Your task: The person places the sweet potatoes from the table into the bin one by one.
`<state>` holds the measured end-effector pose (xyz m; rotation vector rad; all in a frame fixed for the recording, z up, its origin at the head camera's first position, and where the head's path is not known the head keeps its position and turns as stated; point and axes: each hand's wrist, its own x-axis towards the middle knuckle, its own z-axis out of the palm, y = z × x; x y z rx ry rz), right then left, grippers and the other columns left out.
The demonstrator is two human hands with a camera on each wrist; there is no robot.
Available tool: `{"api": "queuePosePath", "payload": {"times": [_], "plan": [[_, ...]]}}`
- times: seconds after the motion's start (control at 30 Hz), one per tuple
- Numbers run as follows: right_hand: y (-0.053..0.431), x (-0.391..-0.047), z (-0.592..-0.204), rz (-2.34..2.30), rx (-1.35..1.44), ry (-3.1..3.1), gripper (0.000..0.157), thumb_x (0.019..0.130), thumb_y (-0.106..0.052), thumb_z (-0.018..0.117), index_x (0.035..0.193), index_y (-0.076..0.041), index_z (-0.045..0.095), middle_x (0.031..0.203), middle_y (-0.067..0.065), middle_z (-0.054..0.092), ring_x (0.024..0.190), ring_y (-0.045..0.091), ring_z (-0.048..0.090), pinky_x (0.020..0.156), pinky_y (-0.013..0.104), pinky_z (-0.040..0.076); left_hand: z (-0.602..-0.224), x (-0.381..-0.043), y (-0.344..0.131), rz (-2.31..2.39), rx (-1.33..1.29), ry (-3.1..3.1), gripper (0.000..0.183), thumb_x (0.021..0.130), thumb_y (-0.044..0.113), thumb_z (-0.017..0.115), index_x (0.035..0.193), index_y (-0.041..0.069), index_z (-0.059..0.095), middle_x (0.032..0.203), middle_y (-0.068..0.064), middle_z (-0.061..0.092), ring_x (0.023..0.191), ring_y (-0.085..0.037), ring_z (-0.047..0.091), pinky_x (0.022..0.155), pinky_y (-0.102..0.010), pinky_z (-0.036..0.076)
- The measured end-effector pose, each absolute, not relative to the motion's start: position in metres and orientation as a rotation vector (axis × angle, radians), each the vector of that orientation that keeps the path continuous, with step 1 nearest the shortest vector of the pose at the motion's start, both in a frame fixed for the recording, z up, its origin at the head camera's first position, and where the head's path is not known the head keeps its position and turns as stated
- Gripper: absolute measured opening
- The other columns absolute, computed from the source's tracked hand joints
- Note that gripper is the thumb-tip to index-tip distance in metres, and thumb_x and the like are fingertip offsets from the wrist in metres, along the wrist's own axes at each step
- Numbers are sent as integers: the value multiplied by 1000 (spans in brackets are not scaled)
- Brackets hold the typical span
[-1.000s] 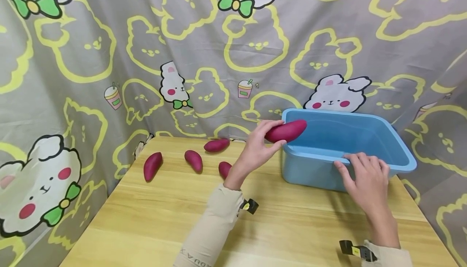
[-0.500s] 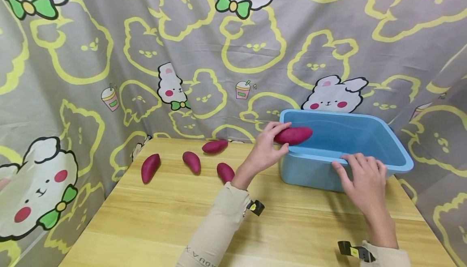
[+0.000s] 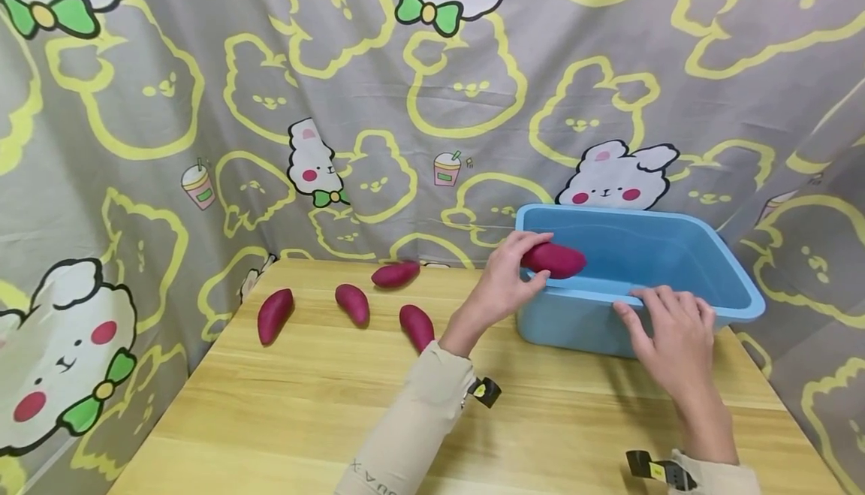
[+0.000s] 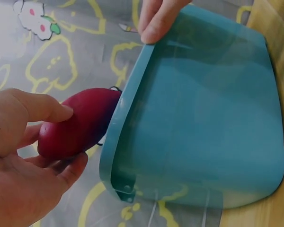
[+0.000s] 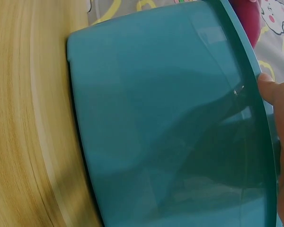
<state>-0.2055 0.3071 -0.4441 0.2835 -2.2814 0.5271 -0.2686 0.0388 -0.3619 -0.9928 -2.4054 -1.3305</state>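
A purple-red sweet potato [image 3: 556, 261] is pinched between the thumb and fingers of my left hand [image 3: 510, 279]. It is held over the near left corner of a blue plastic bin [image 3: 574, 327], tip pointing right. In the left wrist view, the rim partly hides the sweet potato [image 4: 80, 124]. My right hand [image 3: 676, 341] grips the bin's front rim, fingers hooked over it and thumb on the outer side. The right wrist view shows that thumb [image 5: 269, 86] against the rim. Most of the bin's floor is hidden by its front wall.
Several more sweet potatoes lie on the wooden table [image 3: 290, 412] to the left: one far left [image 3: 275, 317], one beside it [image 3: 353, 305], one at the back [image 3: 396, 275], one by the left forearm [image 3: 417, 327]. A patterned curtain [image 3: 378, 104] hangs behind.
My left hand has moved right and slightly down, bringing the sweet potato from beside the bin's left edge to over its inside. The right hand has stayed on the rim.
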Motion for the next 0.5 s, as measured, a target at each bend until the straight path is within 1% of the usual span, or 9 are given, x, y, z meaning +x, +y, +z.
{"api": "queuePosePath", "payload": {"times": [0.13, 0.33, 0.5], "plan": [[309, -205, -444, 526, 282, -2280, 37, 96, -34, 70, 113, -1, 68, 110, 22, 65, 105, 45, 48, 98, 67, 24, -364, -269, 44, -1340, -988, -2425, 52, 93, 5, 73, 143, 8, 58, 138, -10, 56, 119, -19, 55, 94, -29, 55], [310, -206, -445, 525, 279, -2280, 36, 94, -31, 72, 114, -1, 68, 110, 22, 65, 104, 45, 48, 99, 68, 24, -369, -270, 49, -1357, -951, -2427, 48, 92, 9, 77, 137, 9, 60, 134, -8, 60, 114, -16, 56, 90, -23, 53], [310, -207, -445, 524, 283, -2277, 36, 94, -32, 72, 113, -2, 68, 110, 22, 65, 104, 44, 49, 99, 67, 25, -373, -271, 51, -1380, -966, -2435, 47, 95, 5, 73, 140, 8, 61, 141, -8, 58, 122, -18, 58, 93, -23, 53]]}}
